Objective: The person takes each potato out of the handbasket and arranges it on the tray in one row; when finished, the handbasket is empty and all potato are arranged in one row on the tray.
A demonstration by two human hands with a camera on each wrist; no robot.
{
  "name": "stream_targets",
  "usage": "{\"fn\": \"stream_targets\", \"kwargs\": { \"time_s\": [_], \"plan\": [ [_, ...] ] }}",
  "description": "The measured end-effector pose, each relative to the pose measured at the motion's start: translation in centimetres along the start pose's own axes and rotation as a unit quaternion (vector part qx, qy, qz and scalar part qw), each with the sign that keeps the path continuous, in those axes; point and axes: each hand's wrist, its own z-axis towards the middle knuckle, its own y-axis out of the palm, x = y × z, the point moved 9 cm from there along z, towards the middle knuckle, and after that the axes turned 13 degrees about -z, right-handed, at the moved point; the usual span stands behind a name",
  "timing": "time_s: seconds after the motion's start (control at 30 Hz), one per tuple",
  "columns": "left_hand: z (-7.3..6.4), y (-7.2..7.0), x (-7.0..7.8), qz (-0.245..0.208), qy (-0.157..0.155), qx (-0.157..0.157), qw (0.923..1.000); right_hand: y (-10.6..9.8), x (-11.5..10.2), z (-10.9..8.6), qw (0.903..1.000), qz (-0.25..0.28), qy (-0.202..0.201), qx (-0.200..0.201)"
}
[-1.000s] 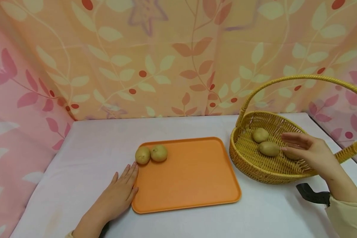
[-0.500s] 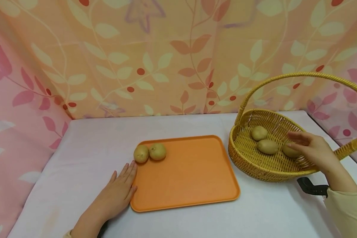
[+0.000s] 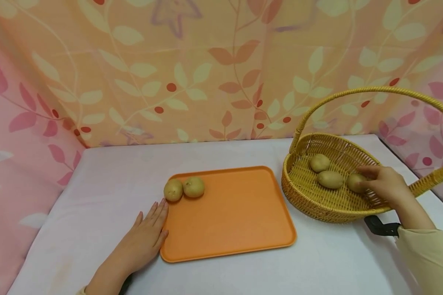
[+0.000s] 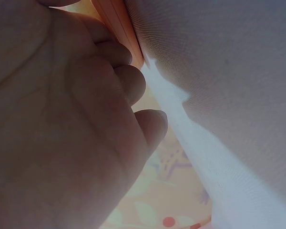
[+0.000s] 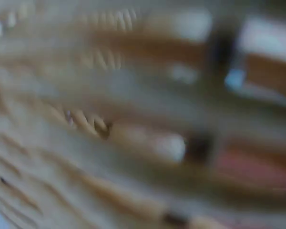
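My left hand (image 3: 145,234) lies flat with fingers extended along the left rim of an orange tray (image 3: 229,217); in the left wrist view the palm and fingertips show beside the tray's edge (image 4: 121,28). Two potatoes, one at the corner (image 3: 173,190) and one beside it (image 3: 194,187), sit side by side in the tray's far left. Over at the right, my right hand (image 3: 387,185) reaches into a wicker basket (image 3: 317,208) and holds a potato (image 3: 354,182) between thumb and fingers. An oval potato (image 3: 330,179) and a rounder potato (image 3: 319,162) lie to its left in the basket.
The basket's tall handle (image 3: 376,89) arches over the right hand and forearm. White cloth (image 3: 133,172) covers the table, with a floral curtain (image 3: 206,82) behind it. Blurred basket weave (image 5: 62,167) fills the right wrist view.
My right hand has come down onto the rightmost potato, its thumb and fingers closing around it. The left hand keeps its place at the tray; the head view has shifted slightly.
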Motion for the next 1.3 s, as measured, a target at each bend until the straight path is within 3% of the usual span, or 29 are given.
{"fn": "stream_targets", "kwargs": {
  "time_s": [0.27,0.57,0.73,1.0,1.3],
  "plan": [
    [-0.2,-0.2,-0.2,-0.001,-0.003,0.003,1.0000,0.2,-0.6,0.6,0.9999,-0.002,-0.013,-0.002],
    [-0.3,-0.4,-0.3,-0.005,-0.005,0.004,1.0000,2.4,-1.2,1.0,0.9899,0.086,-0.045,-0.104],
    [-0.4,-0.4,-0.3,0.000,-0.002,0.005,1.0000,3.0,-1.7,1.0,0.9868,0.073,-0.066,-0.128],
    [-0.3,-0.3,-0.2,0.002,0.000,0.004,1.0000,2.6,-1.6,0.8,0.9911,0.041,-0.063,-0.110],
    [-0.1,-0.1,0.0,-0.010,0.005,0.001,0.9999,1.7,-1.4,-0.1,0.9925,0.064,-0.064,-0.083]
  ]
}}
